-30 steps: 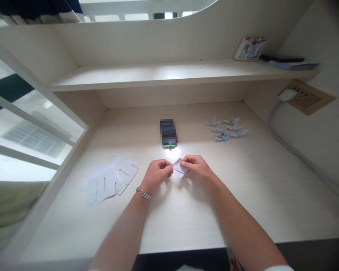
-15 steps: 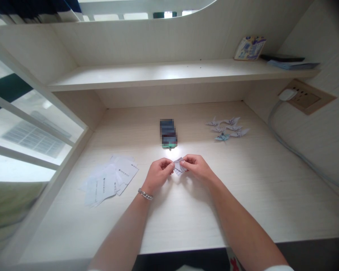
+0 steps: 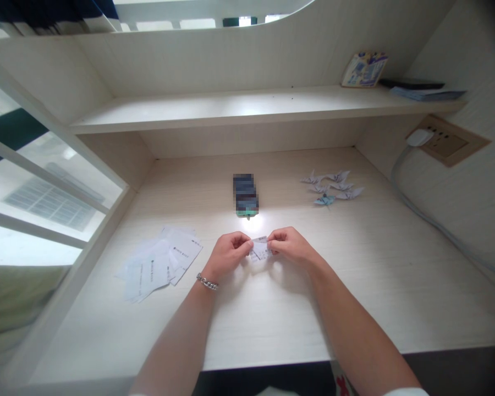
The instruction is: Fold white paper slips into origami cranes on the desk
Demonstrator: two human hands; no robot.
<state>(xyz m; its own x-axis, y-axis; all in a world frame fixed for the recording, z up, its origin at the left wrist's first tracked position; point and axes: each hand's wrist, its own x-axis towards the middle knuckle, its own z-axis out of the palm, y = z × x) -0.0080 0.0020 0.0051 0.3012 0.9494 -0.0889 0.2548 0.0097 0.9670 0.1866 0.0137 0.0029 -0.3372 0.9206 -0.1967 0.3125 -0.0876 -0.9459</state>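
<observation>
A small folded piece of white paper [image 3: 259,248] is pinched between my two hands just above the pale wooden desk [image 3: 272,308]. My left hand [image 3: 227,254], with a metal bracelet at the wrist, grips its left side with closed fingers. My right hand [image 3: 289,245] grips its right side, fingers also closed. Both hands sit at the middle of the desk, just in front of a phone [image 3: 245,194] that lies flat with a bright light at its near end.
A loose pile of white printed paper slips [image 3: 159,263] lies left of my hands. Several folded paper cranes [image 3: 333,186] sit at the back right. A shelf [image 3: 247,107] runs above the desk. A wall socket with a plug and cable [image 3: 421,138] is on the right.
The paper has turned between my fingertips and now sits flatter and lower. Both hands stayed in nearly the same place.
</observation>
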